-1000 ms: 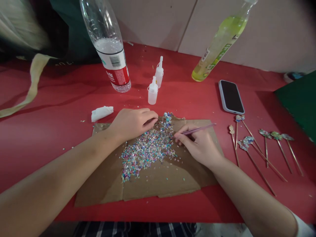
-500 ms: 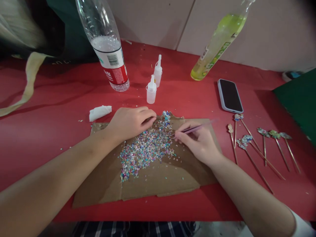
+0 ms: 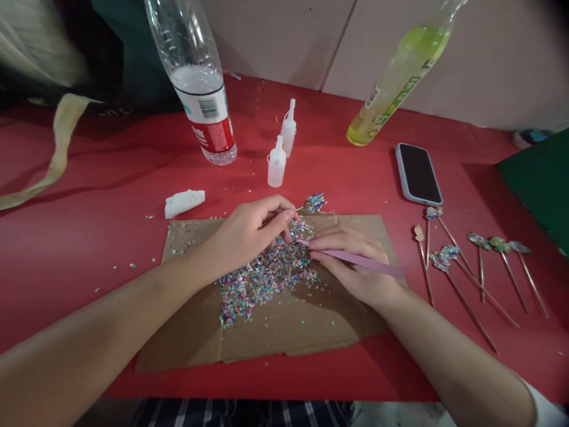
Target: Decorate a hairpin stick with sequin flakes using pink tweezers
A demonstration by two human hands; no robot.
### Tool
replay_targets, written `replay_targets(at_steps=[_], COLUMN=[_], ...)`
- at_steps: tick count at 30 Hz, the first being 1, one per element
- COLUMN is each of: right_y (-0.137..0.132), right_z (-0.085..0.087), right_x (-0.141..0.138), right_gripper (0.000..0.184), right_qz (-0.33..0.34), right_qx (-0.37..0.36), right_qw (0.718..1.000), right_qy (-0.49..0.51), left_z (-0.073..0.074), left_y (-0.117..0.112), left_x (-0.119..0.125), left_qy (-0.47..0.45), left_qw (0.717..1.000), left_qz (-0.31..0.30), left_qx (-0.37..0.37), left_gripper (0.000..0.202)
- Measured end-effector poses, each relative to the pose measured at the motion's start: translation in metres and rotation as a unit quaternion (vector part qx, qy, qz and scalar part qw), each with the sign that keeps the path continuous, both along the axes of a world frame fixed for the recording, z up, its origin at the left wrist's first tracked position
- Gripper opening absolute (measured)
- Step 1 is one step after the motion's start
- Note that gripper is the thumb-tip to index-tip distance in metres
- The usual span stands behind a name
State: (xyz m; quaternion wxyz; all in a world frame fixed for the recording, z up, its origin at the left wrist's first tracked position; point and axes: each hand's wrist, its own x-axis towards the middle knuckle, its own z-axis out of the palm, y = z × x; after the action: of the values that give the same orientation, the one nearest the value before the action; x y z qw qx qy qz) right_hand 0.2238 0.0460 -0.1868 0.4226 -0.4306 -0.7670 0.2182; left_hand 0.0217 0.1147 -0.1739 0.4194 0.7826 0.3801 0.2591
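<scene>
A heap of small shiny sequins [image 3: 267,274] lies on a brown cardboard sheet [image 3: 293,332]. My left hand [image 3: 249,231] is closed in a pinch on a thin metal pin whose sequin-covered head [image 3: 315,203] sticks out past the cardboard's far edge. My right hand [image 3: 355,264] rests on the cardboard beside the heap, fingers closed around pink tweezers [image 3: 355,260]. The tweezer tips point left toward my left fingertips and nearly meet them.
On the red table stand a water bottle [image 3: 202,101], two small glue bottles [image 3: 276,166], and a bottle of yellow-green liquid [image 3: 395,83]. A phone [image 3: 418,173] lies at right, several decorated pins [image 3: 471,261] below it. A crumpled tissue [image 3: 183,202] is at left, a green board [image 3: 537,184] far right.
My left hand has lifted the pin so its decorated head shows above the cardboard edge. My right hand swung the tweezers round, tips now pointing left toward the left fingers.
</scene>
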Motion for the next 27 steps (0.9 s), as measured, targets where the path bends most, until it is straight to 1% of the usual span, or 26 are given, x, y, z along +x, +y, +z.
replay_targets(at_steps=[4, 10, 15, 21, 23, 27], right_y=[0.0, -0.0008, -0.0015, -0.0025, -0.0029, -0.003], right_z=[-0.0028, -0.0044, -0.0025, -0.0048, -0.0058, -0.0061], right_x=[0.0014, 0.0029, 0.0019, 0.0029, 0.0034, 0.0026], right_gripper=[0.016, 0.015, 0.01, 0.01, 0.01, 0.012], right_qz=[-0.008, -0.034, -0.059, -0.073, -0.078, -0.079], right_qx=[0.011, -0.003, -0.04, -0.056, -0.062, -0.11], right_qw=[1.0, 0.999, 0.997, 0.996, 0.995, 0.991], right_qy=[0.002, -0.013, -0.002, -0.012, -0.005, -0.008], left_z=[0.0005, -0.0017, -0.0021, -0.0029, -0.0032, -0.0048], left_y=[0.001, 0.0028, 0.0014, 0.0, 0.0004, 0.0037], left_x=[0.0007, 0.0002, 0.0009, 0.0008, 0.0, -0.0018], left_qy=[-0.019, -0.004, -0.008, 0.004, 0.003, 0.002], left_qw=[0.999, 0.999, 1.0, 1.0, 1.0, 0.996], left_qz=[-0.014, -0.031, -0.002, -0.024, -0.009, 0.049], left_qx=[-0.036, -0.019, 0.005, -0.015, -0.003, 0.075], left_gripper=[0.024, 0.025, 0.024, 0.025, 0.025, 0.021])
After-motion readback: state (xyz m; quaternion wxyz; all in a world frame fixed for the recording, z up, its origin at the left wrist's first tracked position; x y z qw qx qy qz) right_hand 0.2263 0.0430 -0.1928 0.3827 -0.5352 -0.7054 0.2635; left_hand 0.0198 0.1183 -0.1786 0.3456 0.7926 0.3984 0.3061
